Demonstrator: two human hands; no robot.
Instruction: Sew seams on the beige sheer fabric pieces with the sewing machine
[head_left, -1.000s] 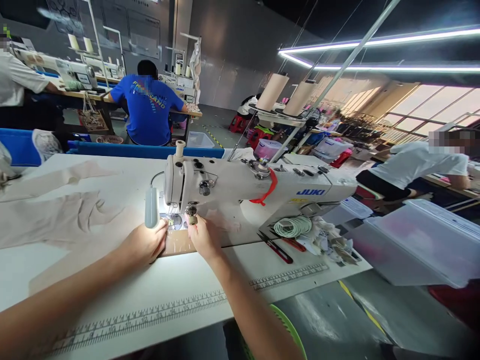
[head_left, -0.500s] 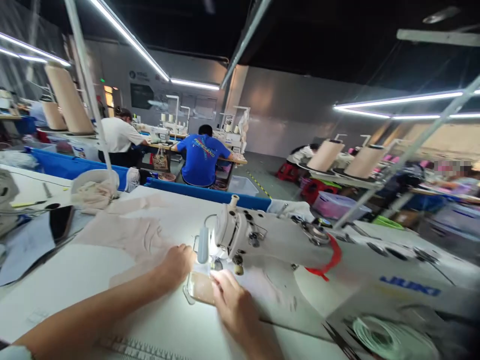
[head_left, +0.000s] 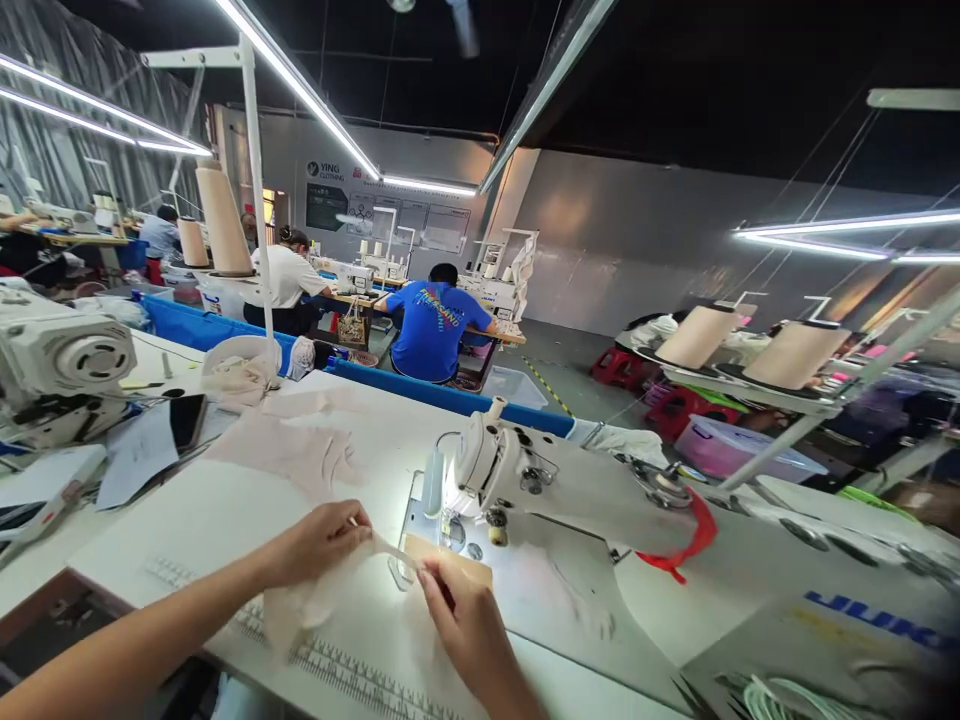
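A white JUKI sewing machine [head_left: 585, 490] stands on the white table [head_left: 187, 520], its lamp lighting the needle area. My left hand [head_left: 319, 545] is closed on a thin piece of beige fabric [head_left: 307, 600], lifted just off the table in front of the needle. A narrow strip of that fabric stretches across to my right hand [head_left: 461, 615], which pinches its other end close to the needle plate. More beige fabric [head_left: 300, 445] lies spread on the table behind my left hand.
Another machine [head_left: 60, 375], papers and a dark phone [head_left: 184, 420] sit at the left. A blue divider [head_left: 420, 395] runs behind the table. Other people sew at benches beyond it. Thread cones [head_left: 795, 352] stand on racks at right. A coil of white cord [head_left: 780, 700] lies at bottom right.
My view has swung up and left. Both hands have drawn back from the needle and lifted the beige fabric off the table, a strip now stretched between them.
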